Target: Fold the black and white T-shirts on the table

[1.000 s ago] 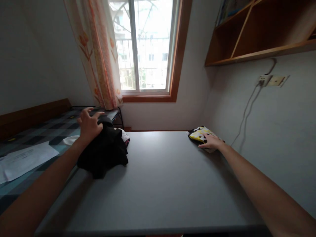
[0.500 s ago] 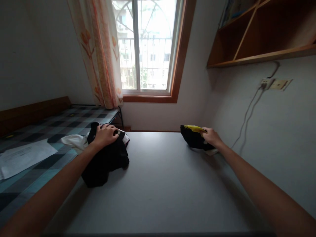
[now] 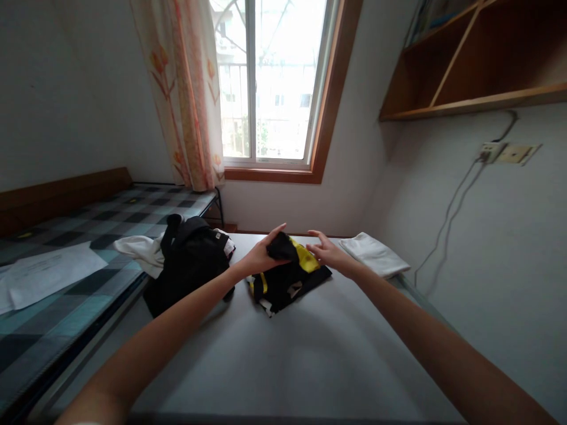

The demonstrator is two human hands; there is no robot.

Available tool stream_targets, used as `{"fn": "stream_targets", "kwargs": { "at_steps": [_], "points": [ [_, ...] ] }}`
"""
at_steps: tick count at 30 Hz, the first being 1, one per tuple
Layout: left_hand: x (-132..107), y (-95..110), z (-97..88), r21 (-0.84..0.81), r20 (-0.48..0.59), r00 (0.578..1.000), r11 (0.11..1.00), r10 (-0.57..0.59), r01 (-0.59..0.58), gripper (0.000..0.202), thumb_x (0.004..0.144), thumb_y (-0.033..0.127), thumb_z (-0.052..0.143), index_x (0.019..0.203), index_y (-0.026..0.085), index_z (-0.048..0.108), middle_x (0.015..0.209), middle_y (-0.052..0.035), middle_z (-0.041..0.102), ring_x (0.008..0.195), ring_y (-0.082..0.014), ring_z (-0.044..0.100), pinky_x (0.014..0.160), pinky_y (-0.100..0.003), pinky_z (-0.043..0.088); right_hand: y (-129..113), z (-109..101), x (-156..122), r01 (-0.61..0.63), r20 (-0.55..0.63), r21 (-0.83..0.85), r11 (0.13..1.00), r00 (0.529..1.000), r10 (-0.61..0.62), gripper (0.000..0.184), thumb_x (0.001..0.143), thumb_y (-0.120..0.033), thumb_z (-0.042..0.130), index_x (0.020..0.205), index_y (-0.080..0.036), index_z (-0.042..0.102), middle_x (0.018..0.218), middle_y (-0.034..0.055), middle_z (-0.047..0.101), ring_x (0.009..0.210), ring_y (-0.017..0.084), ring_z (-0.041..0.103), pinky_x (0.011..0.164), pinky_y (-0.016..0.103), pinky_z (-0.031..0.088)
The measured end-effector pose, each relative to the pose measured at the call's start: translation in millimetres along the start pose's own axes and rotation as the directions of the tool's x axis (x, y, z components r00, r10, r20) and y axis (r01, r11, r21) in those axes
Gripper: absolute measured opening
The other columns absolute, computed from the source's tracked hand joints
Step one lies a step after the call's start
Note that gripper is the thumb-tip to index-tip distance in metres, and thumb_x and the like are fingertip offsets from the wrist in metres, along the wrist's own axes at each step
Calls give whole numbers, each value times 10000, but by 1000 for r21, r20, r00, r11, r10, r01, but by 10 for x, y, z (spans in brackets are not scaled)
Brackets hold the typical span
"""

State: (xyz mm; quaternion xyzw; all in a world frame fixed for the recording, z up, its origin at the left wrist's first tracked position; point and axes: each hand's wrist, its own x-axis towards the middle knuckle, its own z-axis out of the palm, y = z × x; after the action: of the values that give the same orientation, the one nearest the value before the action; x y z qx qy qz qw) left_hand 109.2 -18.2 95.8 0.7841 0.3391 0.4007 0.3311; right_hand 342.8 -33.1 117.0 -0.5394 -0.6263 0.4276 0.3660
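Observation:
A folded black and yellow garment point(image 3: 287, 280) lies in the middle of the grey table point(image 3: 287, 354). My left hand point(image 3: 261, 255) grips its near upper edge, fingers curled into the cloth. My right hand point(image 3: 330, 252) touches the garment's right side with fingers stretched out. A pile of black clothes point(image 3: 188, 265) sits at the table's left edge, apart from both hands. A folded white cloth point(image 3: 374, 254) lies at the far right of the table, just beyond my right hand.
A bed with a checked cover point(image 3: 66, 248) runs along the left, with a white paper point(image 3: 39, 274) on it. A white garment point(image 3: 139, 248) hangs between bed and pile. Window point(image 3: 270, 82), curtain point(image 3: 190, 94), wooden shelf point(image 3: 478, 59) and a wall socket with cable point(image 3: 491, 152) stand behind.
My right hand carried the black and yellow garment from the far right to the table's middle, uncovering the white cloth. My left hand left the black pile and took hold of the garment.

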Motion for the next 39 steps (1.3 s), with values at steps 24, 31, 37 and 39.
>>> {"fn": "stream_targets", "kwargs": {
  "at_steps": [24, 31, 37, 39],
  "points": [
    [-185, -300, 421, 72, 91, 994, 996, -61, 54, 572, 685, 277, 700, 1225, 152, 558, 1017, -83, 640, 882, -191, 598, 813, -324, 497, -82, 54, -117, 44, -195, 639, 768, 975, 107, 133, 708, -243, 594, 802, -229, 500, 676, -60, 567, 575, 99, 546, 521, 218, 489],
    [-26, -105, 597, -63, -216, 955, 979, -203, 194, 121, 735, 230, 580, 723, 123, 635, 688, -28, 627, 682, -168, 566, 640, -270, 456, -37, 283, -323, 176, -13, 428, 886, 982, -189, 587, 692, -370, 729, 1214, -303, 469, 1281, 50, 508, 966, 157, 621, 856, 323, 517],
    [53, -90, 552, -404, -272, 880, 876, -390, 263, 126, 700, 249, 563, 674, 128, 586, 599, 12, 543, 557, -103, 472, 525, -220, 403, 244, 502, -383, 320, -198, -136, 938, 919, -342, 624, 537, -393, 813, 1057, -250, 497, 1178, 62, 484, 929, 197, 593, 804, 370, 521],
    [44, -67, 526, -411, -235, 892, 871, -386, 269, 106, 658, 229, 582, 624, 133, 553, 560, 27, 499, 526, -88, 439, 494, -207, 374, 324, 548, -367, 262, -226, -182, 948, 927, -299, 449, 589, -380, 760, 939, -220, 530, 1027, 44, 541, 799, 171, 589, 738, 350, 523]
  ]
}}
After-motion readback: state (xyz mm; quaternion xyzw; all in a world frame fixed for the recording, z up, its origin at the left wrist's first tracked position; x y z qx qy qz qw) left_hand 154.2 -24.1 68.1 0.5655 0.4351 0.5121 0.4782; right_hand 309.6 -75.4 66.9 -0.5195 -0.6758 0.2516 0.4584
